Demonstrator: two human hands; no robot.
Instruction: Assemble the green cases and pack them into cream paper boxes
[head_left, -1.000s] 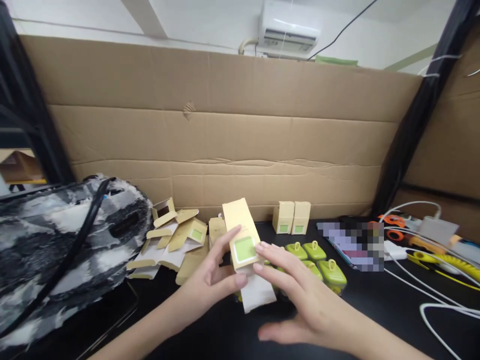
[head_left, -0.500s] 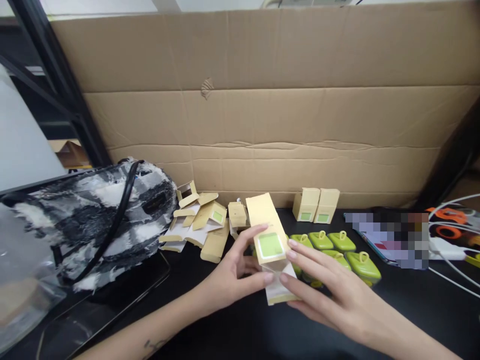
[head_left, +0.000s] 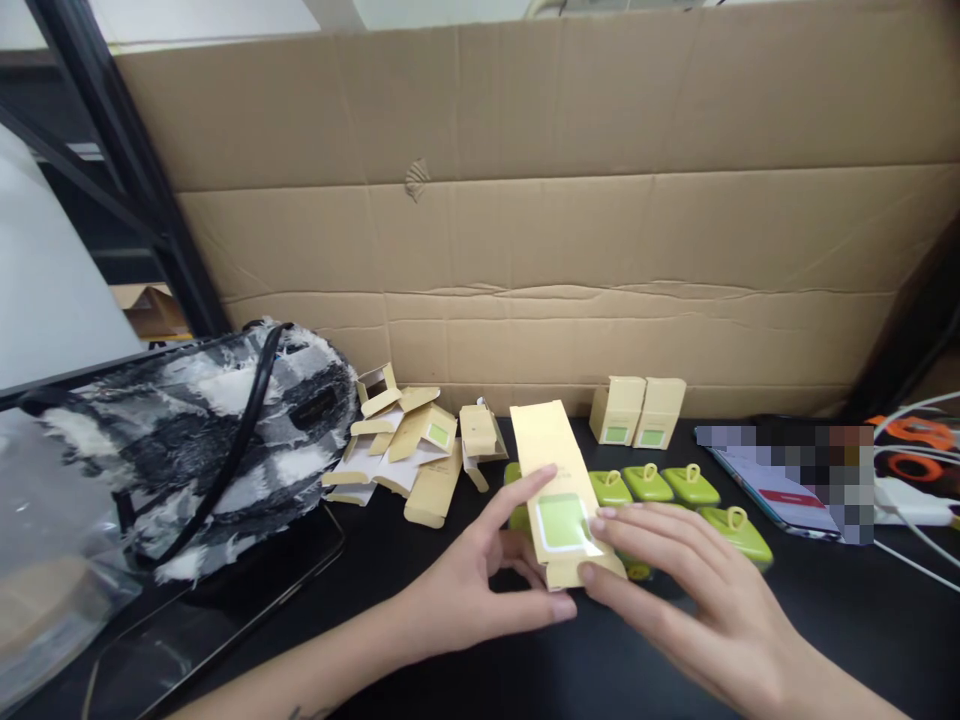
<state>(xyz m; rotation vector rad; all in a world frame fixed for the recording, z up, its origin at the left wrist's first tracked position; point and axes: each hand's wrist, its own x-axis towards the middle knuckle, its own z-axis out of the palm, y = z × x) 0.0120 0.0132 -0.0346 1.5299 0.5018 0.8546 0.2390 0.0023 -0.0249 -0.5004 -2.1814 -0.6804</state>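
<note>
Both of my hands hold a tan cardboard box (head_left: 553,470) with a green window, tilted away from me above the black table (head_left: 465,690). My left hand (head_left: 480,580) grips its left side with thumb and fingers. My right hand (head_left: 675,590) presses its fingertips on the box's near end and right edge. Just behind the box lie several green tags (head_left: 675,485) with loops. Two finished small boxes (head_left: 637,410) stand upright by the cardboard wall.
A pile of unfolded tan box blanks (head_left: 405,440) lies to the left. A black and white fuzzy bag (head_left: 202,440) sits further left. A phone (head_left: 780,470) and white cables (head_left: 915,510) occupy the right. A tall cardboard sheet (head_left: 540,220) closes the back.
The view dropped and swung left. The white flap that hung at the box's near end is now tucked in, and my right fingers have moved onto that end.
</note>
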